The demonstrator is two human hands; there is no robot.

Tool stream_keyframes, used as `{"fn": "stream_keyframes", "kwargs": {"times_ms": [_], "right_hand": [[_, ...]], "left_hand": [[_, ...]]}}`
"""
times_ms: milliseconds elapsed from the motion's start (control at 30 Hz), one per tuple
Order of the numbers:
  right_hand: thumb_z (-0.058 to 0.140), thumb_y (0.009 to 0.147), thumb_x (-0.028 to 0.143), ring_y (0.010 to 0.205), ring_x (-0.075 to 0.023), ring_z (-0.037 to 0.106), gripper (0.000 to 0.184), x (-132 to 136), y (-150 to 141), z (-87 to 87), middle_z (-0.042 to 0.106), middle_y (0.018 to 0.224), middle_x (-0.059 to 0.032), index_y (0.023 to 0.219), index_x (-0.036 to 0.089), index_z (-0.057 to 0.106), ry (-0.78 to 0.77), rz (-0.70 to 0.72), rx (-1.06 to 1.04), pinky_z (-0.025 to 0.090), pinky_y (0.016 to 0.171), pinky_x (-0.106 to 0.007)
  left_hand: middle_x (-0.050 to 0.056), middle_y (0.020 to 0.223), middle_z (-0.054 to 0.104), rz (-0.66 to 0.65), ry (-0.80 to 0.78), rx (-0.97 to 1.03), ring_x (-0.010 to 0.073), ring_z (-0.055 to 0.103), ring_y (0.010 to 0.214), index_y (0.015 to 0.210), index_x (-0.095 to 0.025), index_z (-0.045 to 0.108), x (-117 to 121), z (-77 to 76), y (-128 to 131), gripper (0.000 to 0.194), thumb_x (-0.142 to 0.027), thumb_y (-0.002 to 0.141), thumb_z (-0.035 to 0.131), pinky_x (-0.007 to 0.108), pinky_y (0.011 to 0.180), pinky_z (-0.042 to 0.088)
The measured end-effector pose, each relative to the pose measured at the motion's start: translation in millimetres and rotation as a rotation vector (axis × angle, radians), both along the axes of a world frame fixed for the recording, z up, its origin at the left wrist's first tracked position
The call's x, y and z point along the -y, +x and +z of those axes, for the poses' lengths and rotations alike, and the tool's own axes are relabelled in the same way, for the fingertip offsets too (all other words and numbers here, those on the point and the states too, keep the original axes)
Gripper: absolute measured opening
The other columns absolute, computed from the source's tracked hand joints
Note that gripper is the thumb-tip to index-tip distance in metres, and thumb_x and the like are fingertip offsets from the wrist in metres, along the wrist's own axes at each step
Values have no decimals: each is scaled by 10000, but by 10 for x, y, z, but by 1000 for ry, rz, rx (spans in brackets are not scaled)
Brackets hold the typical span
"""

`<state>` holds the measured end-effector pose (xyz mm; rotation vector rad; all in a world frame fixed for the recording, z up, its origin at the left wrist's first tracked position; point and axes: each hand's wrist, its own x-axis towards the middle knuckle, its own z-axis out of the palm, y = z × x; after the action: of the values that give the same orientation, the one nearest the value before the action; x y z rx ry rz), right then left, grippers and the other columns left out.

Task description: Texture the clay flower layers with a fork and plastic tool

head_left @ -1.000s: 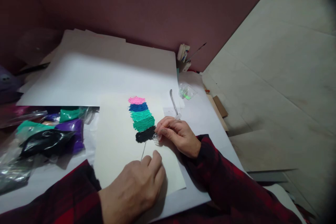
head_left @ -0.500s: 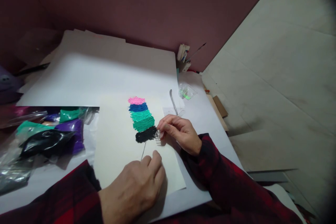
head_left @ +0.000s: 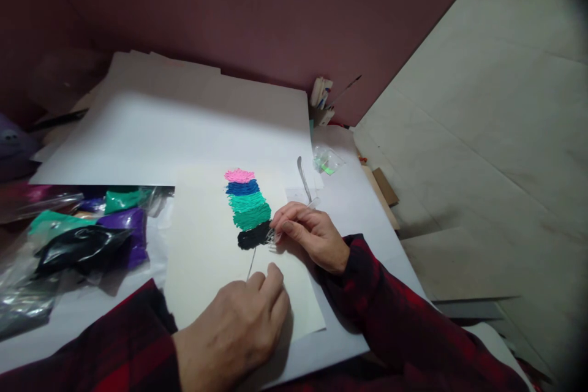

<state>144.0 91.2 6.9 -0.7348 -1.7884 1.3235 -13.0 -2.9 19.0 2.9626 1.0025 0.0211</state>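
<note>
On a cream sheet of paper [head_left: 202,245] lies a column of textured, clay-like bands: pink [head_left: 239,176], blue [head_left: 243,188], light green [head_left: 247,202], darker green [head_left: 252,217] and black [head_left: 250,237] nearest me. My right hand [head_left: 316,237] is closed in a pinch on a clear plastic fork [head_left: 272,237], its tines at the right end of the black band. Closed and resting on the paper, my left hand [head_left: 236,321] grips a thin metal pick [head_left: 252,263]. The pick's tip is by the black band's lower edge; its other end is hidden in my fingers.
Plastic bags of black [head_left: 82,248], purple [head_left: 126,233] and green clay lie at the left. Large white sheets [head_left: 184,116] cover the back. A curved metal tool [head_left: 304,179] and a small clear bag [head_left: 327,161] lie right of the paper, near the table's edge.
My right hand has moved slightly left with the fork, bringing the tines against the right end of the black band. My left hand has hardly moved.
</note>
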Motion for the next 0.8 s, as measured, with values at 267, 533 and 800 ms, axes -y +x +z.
{"fn": "stream_keyframes", "kwargs": {"times_ms": [267, 533, 800], "right_hand": [[528, 876, 246, 803, -157, 585, 232, -7, 32, -12, 599, 761, -55, 694, 153, 639, 36, -23, 67, 516, 719, -330], [557, 855, 310, 653, -115, 580, 236, 7, 35, 4, 570, 780, -45, 705, 141, 627, -91, -31, 38, 522, 536, -254], [590, 834, 310, 547, -89, 559, 205, 5, 32, -22, 574, 766, -33, 757, 122, 622, -226, -24, -54, 516, 540, -278]], "left_hand": [[145, 912, 604, -5, 9, -35, 183, 558, 585, 940, -91, 548, 9, -10, -8, 289, 23, 782, 336, 309, 443, 525], [147, 932, 601, -13, -1, -71, 175, 556, 586, 935, -97, 542, -7, 14, -3, 292, 30, 778, 331, 295, 450, 523], [154, 912, 608, -14, 5, -48, 180, 550, 557, 928, -91, 552, -7, 18, -3, 314, 45, 761, 324, 306, 422, 516]]}}
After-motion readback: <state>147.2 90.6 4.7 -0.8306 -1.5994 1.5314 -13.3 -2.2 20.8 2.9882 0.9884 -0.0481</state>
